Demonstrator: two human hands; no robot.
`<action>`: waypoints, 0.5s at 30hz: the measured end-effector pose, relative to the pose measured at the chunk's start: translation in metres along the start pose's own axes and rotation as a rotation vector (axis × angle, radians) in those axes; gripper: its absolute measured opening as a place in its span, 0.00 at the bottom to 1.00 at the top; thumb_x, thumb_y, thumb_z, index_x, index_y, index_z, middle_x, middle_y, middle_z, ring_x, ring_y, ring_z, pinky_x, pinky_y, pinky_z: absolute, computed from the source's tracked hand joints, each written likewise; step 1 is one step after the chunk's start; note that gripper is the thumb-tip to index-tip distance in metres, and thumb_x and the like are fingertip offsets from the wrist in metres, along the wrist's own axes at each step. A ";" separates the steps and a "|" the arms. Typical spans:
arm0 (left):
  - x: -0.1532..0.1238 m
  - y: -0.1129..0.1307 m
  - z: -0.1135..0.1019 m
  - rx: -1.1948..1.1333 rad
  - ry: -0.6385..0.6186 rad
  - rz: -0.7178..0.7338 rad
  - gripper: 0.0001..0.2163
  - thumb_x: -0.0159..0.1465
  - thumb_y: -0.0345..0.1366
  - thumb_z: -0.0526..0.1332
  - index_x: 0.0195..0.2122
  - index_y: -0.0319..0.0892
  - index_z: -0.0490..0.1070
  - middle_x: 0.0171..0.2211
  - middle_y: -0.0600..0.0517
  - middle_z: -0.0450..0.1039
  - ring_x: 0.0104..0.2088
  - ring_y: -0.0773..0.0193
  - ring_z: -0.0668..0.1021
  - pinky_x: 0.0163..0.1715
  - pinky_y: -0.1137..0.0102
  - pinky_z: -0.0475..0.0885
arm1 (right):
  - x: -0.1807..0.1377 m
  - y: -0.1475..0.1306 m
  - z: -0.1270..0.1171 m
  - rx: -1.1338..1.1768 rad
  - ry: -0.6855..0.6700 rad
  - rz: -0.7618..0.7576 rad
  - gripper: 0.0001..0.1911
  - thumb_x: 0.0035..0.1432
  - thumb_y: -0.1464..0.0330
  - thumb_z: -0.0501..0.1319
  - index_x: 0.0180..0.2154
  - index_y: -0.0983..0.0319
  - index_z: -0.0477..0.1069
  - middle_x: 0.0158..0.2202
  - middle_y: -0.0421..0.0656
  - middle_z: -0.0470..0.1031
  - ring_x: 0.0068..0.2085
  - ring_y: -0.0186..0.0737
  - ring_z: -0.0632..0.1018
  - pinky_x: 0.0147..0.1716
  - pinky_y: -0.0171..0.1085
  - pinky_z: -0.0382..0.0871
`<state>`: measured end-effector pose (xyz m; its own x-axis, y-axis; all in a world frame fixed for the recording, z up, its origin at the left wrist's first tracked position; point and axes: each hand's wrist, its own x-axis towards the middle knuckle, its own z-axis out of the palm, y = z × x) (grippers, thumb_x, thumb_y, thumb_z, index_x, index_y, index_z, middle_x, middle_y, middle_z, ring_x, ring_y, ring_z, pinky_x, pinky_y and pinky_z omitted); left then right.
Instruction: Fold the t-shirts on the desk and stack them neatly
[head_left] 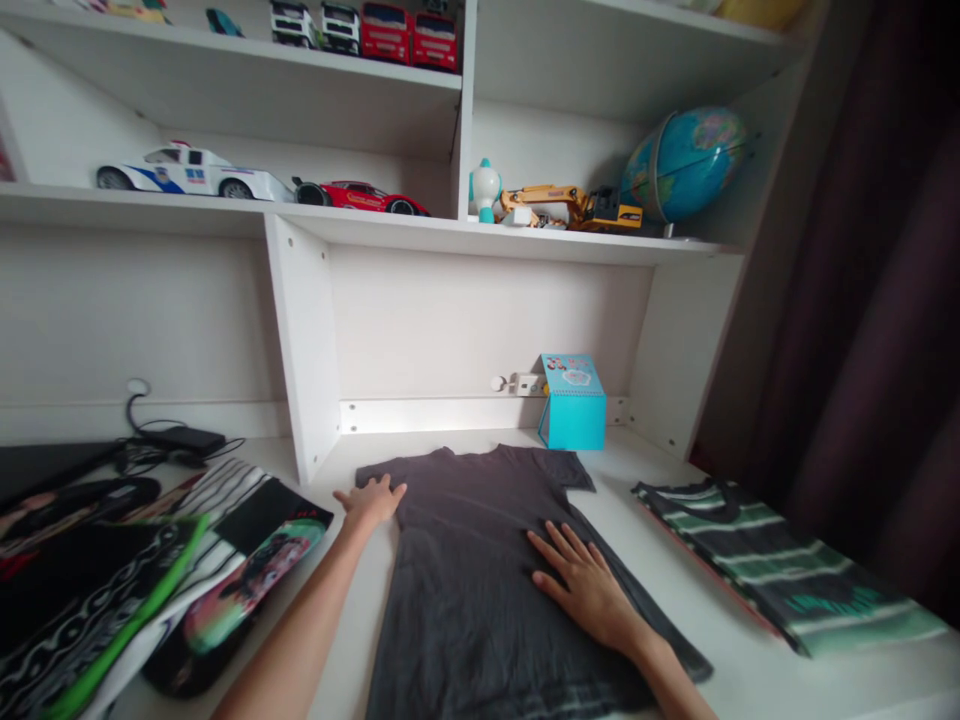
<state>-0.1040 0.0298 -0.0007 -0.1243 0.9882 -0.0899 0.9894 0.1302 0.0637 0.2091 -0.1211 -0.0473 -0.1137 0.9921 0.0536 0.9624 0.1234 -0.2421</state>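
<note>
- Left hand [369, 502] lies flat, fingers spread, on the dark grey cotton T-shirt's [472, 580] shoulder edge.
- Right hand [581, 580] presses the shirt's middle, fingers splayed.
- Striped green folded garment [780, 575] lies on the white table [705, 620], beyond the right fingers.

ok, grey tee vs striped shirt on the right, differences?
The grey tee is mostly plain dark; the striped shirt has green and black bands. The grey tee lies spread open; the striped shirt is folded. The left hand and right hand rest on the grey tee; the striped shirt is untouched. Both lie on the white desk.
</note>
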 end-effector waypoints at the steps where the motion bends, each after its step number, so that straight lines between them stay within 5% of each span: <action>1: -0.004 -0.001 -0.004 0.022 -0.013 -0.010 0.29 0.60 0.54 0.41 0.57 0.45 0.60 0.58 0.42 0.57 0.53 0.37 0.64 0.49 0.40 0.49 | 0.000 0.000 0.000 0.003 -0.003 -0.002 0.33 0.55 0.43 0.39 0.59 0.46 0.46 0.64 0.38 0.43 0.63 0.47 0.44 0.58 0.55 0.42; 5: -0.014 -0.003 -0.016 0.109 -0.035 -0.017 0.26 0.59 0.51 0.48 0.48 0.38 0.70 0.52 0.35 0.65 0.52 0.36 0.65 0.48 0.43 0.53 | -0.002 0.003 0.000 0.027 -0.019 -0.027 0.32 0.55 0.44 0.39 0.59 0.46 0.47 0.64 0.37 0.43 0.63 0.46 0.43 0.58 0.54 0.41; 11: -0.023 0.006 -0.023 0.109 0.054 0.062 0.20 0.61 0.43 0.49 0.46 0.36 0.71 0.48 0.35 0.69 0.49 0.41 0.70 0.48 0.43 0.54 | -0.010 0.004 -0.004 0.035 -0.073 -0.095 0.33 0.55 0.43 0.39 0.60 0.46 0.45 0.64 0.38 0.40 0.63 0.48 0.42 0.58 0.56 0.39; 15: -0.029 0.026 -0.004 0.070 0.150 0.273 0.25 0.63 0.48 0.41 0.57 0.43 0.59 0.59 0.43 0.56 0.59 0.51 0.57 0.54 0.55 0.52 | -0.011 0.000 -0.008 0.037 -0.079 -0.088 0.34 0.54 0.43 0.40 0.60 0.46 0.46 0.64 0.38 0.41 0.63 0.49 0.42 0.58 0.57 0.39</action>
<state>-0.0749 0.0050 0.0075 0.1423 0.9874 0.0690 0.9898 -0.1424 -0.0039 0.2123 -0.1326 -0.0400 -0.2180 0.9760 -0.0003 0.9381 0.2095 -0.2757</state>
